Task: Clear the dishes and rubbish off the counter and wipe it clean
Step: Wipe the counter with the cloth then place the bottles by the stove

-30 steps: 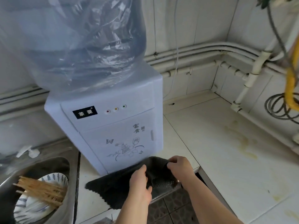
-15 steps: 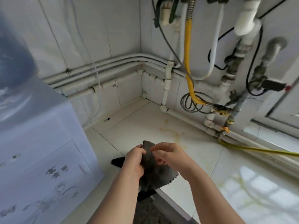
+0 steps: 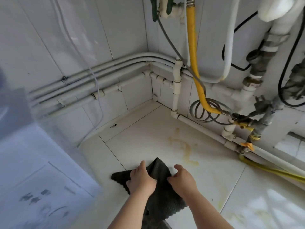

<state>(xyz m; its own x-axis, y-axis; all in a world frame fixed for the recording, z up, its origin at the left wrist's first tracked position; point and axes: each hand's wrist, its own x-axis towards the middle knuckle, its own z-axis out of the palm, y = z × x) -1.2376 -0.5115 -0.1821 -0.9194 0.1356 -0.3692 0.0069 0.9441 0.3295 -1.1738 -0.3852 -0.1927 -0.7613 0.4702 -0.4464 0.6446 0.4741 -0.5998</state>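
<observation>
Dark waffle-weave cloth (image 3: 159, 174) on glossy counter (image 3: 148, 138)

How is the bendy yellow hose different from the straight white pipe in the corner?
The yellow rubbery hose is bright, while the white plastic pipe is pale. The hose curves off to the right into a metal fitting, while the pipe stands straight upright and turns at an elbow just above the white counter. Both run down the tiled wall.
</observation>
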